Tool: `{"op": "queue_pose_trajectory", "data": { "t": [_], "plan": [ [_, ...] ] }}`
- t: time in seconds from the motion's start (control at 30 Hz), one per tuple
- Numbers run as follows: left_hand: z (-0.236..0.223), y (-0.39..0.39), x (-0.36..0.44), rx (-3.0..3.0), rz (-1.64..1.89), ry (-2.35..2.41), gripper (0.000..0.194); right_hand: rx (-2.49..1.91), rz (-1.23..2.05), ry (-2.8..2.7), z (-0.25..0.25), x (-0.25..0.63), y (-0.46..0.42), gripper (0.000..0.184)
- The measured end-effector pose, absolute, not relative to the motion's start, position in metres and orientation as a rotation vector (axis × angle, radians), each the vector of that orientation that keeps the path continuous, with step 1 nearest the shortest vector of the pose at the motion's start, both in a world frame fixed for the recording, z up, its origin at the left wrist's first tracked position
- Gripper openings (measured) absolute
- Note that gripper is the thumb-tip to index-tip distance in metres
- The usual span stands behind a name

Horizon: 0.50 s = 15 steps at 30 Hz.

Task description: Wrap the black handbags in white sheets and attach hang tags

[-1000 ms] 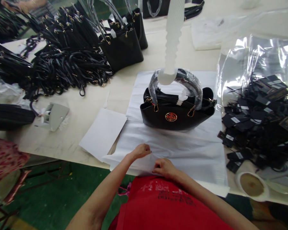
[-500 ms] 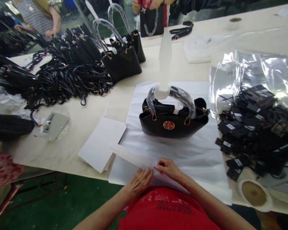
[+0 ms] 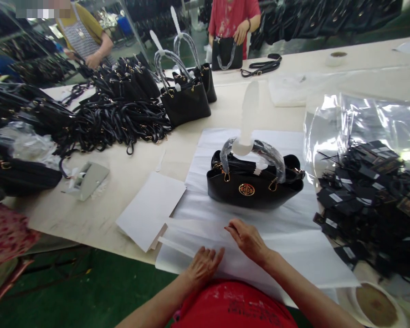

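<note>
two hands (image 3: 248, 240) sit between handbag (image 3: 256, 195) and front edge of paper (image 3: 310, 239).

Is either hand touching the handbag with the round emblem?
No, left hand and right hand are over the white sheet, apart from the handbag.

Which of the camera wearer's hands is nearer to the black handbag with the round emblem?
Right. The right hand sits just in front of the handbag, apart from it; the left hand is farther off, leftward.

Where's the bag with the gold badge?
In the head view, the handbag stands right of centre on the white sheet, beyond the right hand and left of the black tags.
</note>
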<state>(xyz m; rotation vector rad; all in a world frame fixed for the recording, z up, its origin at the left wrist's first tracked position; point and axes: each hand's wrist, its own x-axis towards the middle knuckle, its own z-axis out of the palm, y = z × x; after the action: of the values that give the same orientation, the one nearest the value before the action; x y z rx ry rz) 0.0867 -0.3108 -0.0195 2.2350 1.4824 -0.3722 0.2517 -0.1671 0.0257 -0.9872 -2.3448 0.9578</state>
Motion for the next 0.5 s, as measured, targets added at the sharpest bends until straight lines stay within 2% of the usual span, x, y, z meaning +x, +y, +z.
{"op": "queue_pose_trajectory", "data": {
  "t": [0.13,0.27,0.4,0.5],
  "plan": [
    [-0.041,-0.335,0.077,2.297,-0.293,1.404,0.056,-0.771,0.495,-2.449,0.049,0.256,-0.146,0.023],
    [-0.048,-0.334,0.073,2.233,-0.450,1.250,0.053,-0.673,0.117,-2.487,0.085,0.262,-0.114,0.020],
    [-0.020,-0.315,0.077,2.110,-0.500,1.243,0.057,-0.669,-0.140,-2.458,0.115,0.264,-0.083,0.017],
    [0.014,-0.286,0.089,2.176,-0.276,1.333,0.061,-0.649,-0.296,-2.471,0.132,0.262,-0.065,0.018]
  ]
}}
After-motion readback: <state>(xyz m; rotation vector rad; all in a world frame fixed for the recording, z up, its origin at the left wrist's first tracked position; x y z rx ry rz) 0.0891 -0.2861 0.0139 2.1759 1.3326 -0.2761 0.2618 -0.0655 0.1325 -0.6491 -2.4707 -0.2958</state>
